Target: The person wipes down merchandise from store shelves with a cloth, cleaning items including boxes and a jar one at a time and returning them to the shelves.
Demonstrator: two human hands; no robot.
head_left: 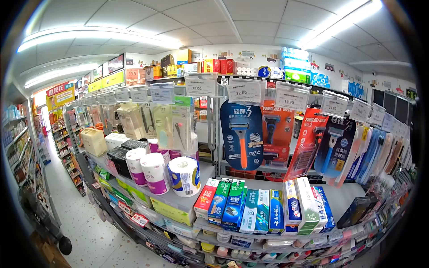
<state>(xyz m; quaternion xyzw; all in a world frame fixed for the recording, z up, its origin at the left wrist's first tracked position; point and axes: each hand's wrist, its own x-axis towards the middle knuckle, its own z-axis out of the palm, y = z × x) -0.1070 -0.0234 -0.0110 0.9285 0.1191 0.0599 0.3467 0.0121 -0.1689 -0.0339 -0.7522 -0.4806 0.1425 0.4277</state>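
Beside the toothpaste boxes (261, 212), free shelf (346, 193) lies below hanging razor packs (334, 145).

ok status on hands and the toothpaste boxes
Neither hand in view. Toothpaste boxes side by side on grey shelf. Razor packs hanging above.

Along the front edge of the grey shelf (342, 196), one toothpaste box (206, 197) was red and white, the next ones blue and green. Farther left along that edge, a paper roll (154, 174) was white with purple, another (184, 179) white, blue and yellow. Above, one razor pack (230, 156) was dark blue, its neighbour (280, 134) orange. Brown speckles dotted the pale floor (87, 223).
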